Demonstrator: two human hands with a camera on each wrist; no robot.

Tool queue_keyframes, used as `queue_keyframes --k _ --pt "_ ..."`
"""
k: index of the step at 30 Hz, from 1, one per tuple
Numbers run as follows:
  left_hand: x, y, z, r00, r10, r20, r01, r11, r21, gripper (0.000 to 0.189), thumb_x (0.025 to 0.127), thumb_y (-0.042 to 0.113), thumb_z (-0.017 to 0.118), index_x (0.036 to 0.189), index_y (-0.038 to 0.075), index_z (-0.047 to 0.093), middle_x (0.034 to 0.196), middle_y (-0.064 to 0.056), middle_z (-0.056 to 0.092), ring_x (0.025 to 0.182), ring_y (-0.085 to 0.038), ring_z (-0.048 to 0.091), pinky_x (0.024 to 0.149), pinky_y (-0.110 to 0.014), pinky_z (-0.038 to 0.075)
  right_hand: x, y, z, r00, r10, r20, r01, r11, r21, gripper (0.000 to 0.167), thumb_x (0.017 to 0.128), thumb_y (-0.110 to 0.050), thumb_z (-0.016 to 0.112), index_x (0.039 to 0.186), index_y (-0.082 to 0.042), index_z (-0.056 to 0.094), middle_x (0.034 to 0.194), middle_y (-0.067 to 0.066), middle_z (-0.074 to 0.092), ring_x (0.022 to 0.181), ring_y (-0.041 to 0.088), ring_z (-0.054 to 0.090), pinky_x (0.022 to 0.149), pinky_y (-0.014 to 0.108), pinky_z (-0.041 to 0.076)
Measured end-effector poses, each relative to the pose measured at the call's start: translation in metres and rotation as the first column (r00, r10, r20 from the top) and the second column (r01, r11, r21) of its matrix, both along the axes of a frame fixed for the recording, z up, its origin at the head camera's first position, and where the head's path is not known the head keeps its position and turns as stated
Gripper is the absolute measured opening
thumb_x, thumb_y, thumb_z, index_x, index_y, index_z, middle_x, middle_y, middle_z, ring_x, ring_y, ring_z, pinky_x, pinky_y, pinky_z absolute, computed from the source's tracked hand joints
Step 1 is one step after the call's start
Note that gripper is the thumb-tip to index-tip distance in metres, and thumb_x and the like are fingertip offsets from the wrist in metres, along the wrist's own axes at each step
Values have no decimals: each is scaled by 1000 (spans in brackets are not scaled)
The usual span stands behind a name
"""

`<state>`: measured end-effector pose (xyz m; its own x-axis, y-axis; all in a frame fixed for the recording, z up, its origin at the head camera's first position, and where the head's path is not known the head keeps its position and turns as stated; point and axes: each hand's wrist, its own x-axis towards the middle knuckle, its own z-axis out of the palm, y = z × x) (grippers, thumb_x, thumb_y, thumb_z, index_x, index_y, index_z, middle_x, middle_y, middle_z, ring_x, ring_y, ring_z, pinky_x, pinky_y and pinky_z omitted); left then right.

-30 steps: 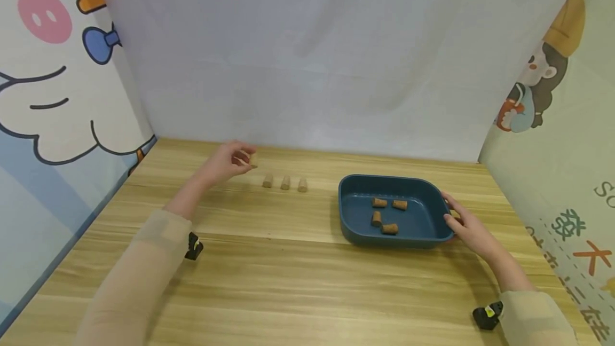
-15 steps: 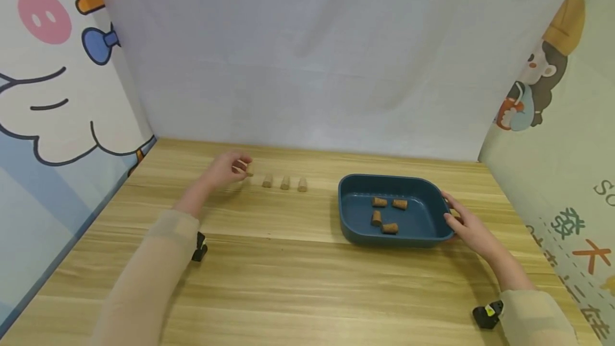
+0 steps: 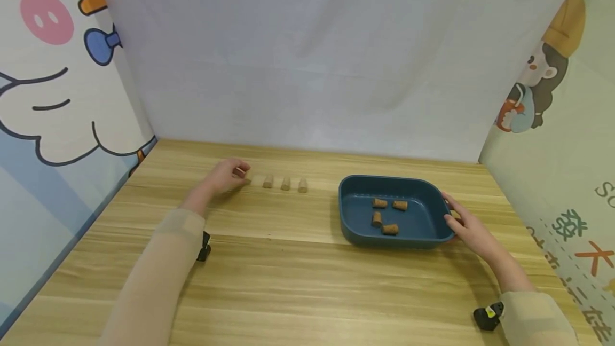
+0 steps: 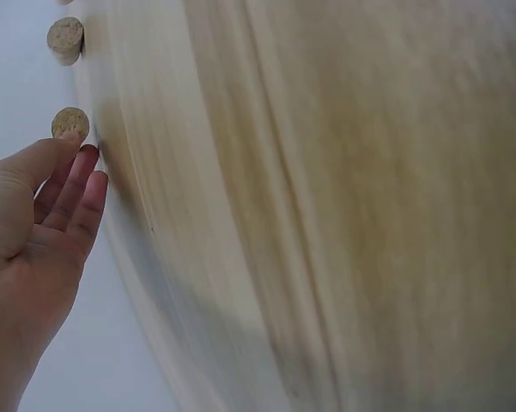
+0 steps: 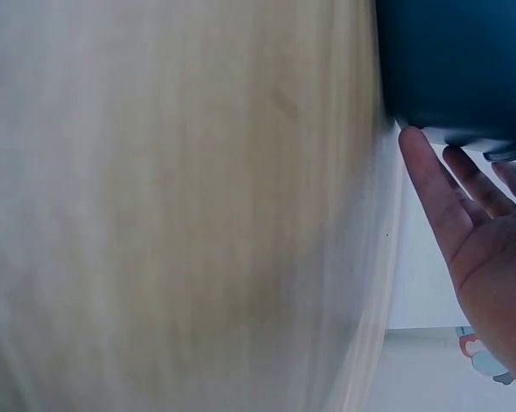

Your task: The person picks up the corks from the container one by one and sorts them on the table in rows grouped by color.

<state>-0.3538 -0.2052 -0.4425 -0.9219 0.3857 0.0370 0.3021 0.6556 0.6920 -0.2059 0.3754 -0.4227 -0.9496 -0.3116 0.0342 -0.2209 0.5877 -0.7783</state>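
My left hand (image 3: 223, 175) pinches a tapered cork stopper (image 4: 70, 124) between thumb and fingers, low over the table at the left end of a row. Three pale cork stoppers (image 3: 285, 183) stand to its right in that row, wider ends toward me. On the right is a dark blue rectangular tray (image 3: 355, 238) with rounded corners and several brown cork stoppers (image 3: 390, 229) lying on their sides inside. My right hand (image 3: 471, 229) rests at the tray's right end, fingers extended and fingertips against its outer wall in the right wrist view.
The wooden table (image 3: 288, 282) runs back to a white cloth wall (image 3: 307, 68). Cartoon-printed panels (image 3: 38, 95) border the left side, with a pale green one (image 3: 552, 175) at the right. A small black device (image 3: 487, 316) sits at the right wrist.
My left hand has come down toward the table and slightly nearer me, bringing the pinched cork stopper level with the row. The right hand and the tray have stayed put.
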Motion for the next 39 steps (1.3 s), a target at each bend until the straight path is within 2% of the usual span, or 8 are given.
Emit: queue_keyframes --k 6,17,31,39 --pt "-1 4 -1 1000 -19 -10 19 1000 -24 38 88 3 64 122 -11 53 118 -28 57 107 -39 57 95 -47 47 1 0 2 1000 -13 8 13 1000 6 58 102 -11 38 151 -1 8 139 39 23 102 52 54 61 35 58" --pt "7 9 4 998 -60 -1 60 996 -66 38 92 6 59 125 -11 50 122 -28 54 111 -40 53 98 -50 42 1 0 0 1000 -5 -7 5 1000 20 57 102 -11 38 151 -1 9 140 39 24 102 51 55 61 35 57" --pt "5 6 -3 999 -50 5 50 996 -67 41 91 4 58 128 -10 48 123 -26 53 112 -39 51 97 -49 43 0 1 -3 1000 -11 1 11 1000 2 58 102 -10 39 151 -1 9 139 38 26 100 47 57 61 35 58" --pt "4 5 -1 999 -41 9 41 998 -57 45 90 2 57 131 -10 46 122 -26 54 110 -39 52 97 -49 43 0 0 -1 1000 -16 0 16 1000 -6 57 102 -11 39 151 -2 10 138 37 26 100 48 56 60 34 58"
